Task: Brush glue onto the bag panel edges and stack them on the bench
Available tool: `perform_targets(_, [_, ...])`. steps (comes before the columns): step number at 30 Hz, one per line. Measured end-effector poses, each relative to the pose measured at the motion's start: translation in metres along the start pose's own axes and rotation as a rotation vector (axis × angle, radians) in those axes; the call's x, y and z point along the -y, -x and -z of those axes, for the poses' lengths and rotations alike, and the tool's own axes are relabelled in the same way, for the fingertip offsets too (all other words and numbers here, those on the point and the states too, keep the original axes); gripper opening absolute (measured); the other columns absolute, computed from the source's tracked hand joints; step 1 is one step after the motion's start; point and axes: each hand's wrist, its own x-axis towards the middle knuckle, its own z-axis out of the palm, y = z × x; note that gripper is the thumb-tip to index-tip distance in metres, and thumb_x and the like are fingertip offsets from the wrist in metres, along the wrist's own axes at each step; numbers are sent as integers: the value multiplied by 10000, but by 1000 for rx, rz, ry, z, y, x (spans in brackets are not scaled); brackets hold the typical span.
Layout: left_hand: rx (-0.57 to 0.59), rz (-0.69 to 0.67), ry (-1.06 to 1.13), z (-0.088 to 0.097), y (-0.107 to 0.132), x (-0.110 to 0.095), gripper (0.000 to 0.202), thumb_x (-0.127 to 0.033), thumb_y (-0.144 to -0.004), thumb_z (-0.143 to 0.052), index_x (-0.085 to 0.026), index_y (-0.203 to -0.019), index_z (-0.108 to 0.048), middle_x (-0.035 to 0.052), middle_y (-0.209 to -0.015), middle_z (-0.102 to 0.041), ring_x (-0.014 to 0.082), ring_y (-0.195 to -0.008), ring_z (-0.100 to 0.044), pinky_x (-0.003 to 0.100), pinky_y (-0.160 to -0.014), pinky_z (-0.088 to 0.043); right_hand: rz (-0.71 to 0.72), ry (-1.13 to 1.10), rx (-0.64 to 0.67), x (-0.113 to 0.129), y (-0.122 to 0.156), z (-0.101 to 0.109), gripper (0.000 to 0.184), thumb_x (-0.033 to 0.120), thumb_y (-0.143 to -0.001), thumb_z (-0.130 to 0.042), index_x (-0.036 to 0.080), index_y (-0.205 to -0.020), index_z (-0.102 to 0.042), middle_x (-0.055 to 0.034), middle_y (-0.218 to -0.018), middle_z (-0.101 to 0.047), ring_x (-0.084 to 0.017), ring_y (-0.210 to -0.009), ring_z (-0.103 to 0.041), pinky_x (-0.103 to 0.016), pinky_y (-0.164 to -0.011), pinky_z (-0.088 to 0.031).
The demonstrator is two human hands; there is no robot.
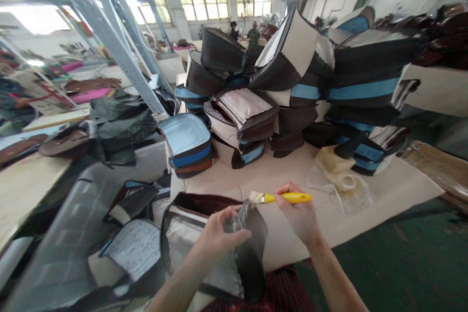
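In the head view, a paintbrush with a yellow handle and pale bristles is gripped in my right hand. Its bristles meet the dark upper edge of an unfinished bag at the table's front. That bag is black with a pale lining panel, and its top gapes to a dark brown inside. My left hand pinches the bag's dark edge between thumb and fingers, just left of the bristles. A glue-stained yellowish container, with a dark piece on top, stands on the table to the right.
Stacks of black, beige and blue bag parts rise along the table's back. A light blue piece tops a smaller pile. Left stands a grey plastic bin of bag pieces, beneath a slanting blue metal post. People are far behind.
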Motion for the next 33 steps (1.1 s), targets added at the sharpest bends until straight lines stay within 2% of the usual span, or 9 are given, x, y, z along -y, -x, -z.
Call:
perform_targets(6, [5,15,-22,0,0,2,318,-282,-596,-777,-182,-873,-658,46,-916,-731,234,-818,-633,310,-749,-488,51,78,6,4,2,-3,145,309,-857,-573,207,-754,-584,44,-600,-489,-119,-507,-426,-244,-476,-315])
perform_targets(11, [-19,27,18,-2,1,-8,227,-208,-593,-721,-192,-776,-587,25,-908,-713,212,-817,-609,287,-730,-467,41,69,-3,4,4,-5,156,321,-865,-585,205,-762,-588,37,-611,-500,-118,-503,-425,-245,-463,-312])
perform_targets(14, [-9,-34,54,8,5,-17,248,-186,-554,-703,-195,-659,-478,38,-963,-687,200,-818,-573,272,-692,-442,60,11,-179,2,2,-1,135,326,-874,-602,208,-809,-596,38,-601,-503,-120,-509,-428,-243,-472,-320])
perform_targets(17, [90,-93,188,27,8,-19,324,-241,-510,-743,-194,-604,-436,68,-938,-660,211,-798,-558,283,-654,-430,46,-227,-287,6,0,5,113,321,-868,-639,215,-862,-599,35,-621,-526,-119,-537,-459,-235,-498,-347])
perform_targets(19, [106,-120,325,41,6,-14,379,-295,-463,-784,-192,-581,-439,68,-891,-645,219,-779,-560,305,-656,-431,12,-398,-270,14,-2,6,117,305,-834,-682,216,-860,-610,30,-638,-530,-113,-540,-465,-228,-492,-344])
perform_targets(22, [95,-196,475,54,-1,-3,463,-356,-398,-831,-196,-541,-421,35,-727,-613,244,-819,-570,352,-755,-429,-79,-564,-217,25,-3,1,139,304,-778,-729,212,-822,-634,22,-653,-527,-102,-518,-448,-214,-449,-306])
perform_targets(25, [199,-233,526,58,-5,6,486,-377,-403,-830,-198,-499,-388,21,-577,-557,266,-834,-575,380,-804,-406,-133,-589,-134,32,-1,-9,136,315,-771,-722,209,-776,-638,11,-664,-527,-96,-499,-420,-212,-419,-264])
perform_targets(28, [312,-222,535,58,-4,13,461,-361,-439,-802,-198,-480,-373,25,-541,-551,267,-777,-582,400,-810,-393,-135,-570,5,31,2,-19,137,316,-788,-697,206,-747,-627,15,-645,-493,-102,-499,-394,-220,-414,-244])
perform_targets(33, [324,-237,608,61,0,20,393,-315,-439,-771,-196,-504,-402,37,-572,-585,272,-807,-569,396,-820,-379,-57,-546,174,24,7,-34,117,277,-830,-658,210,-747,-610,15,-676,-482,-123,-592,-433,-240,-492,-306])
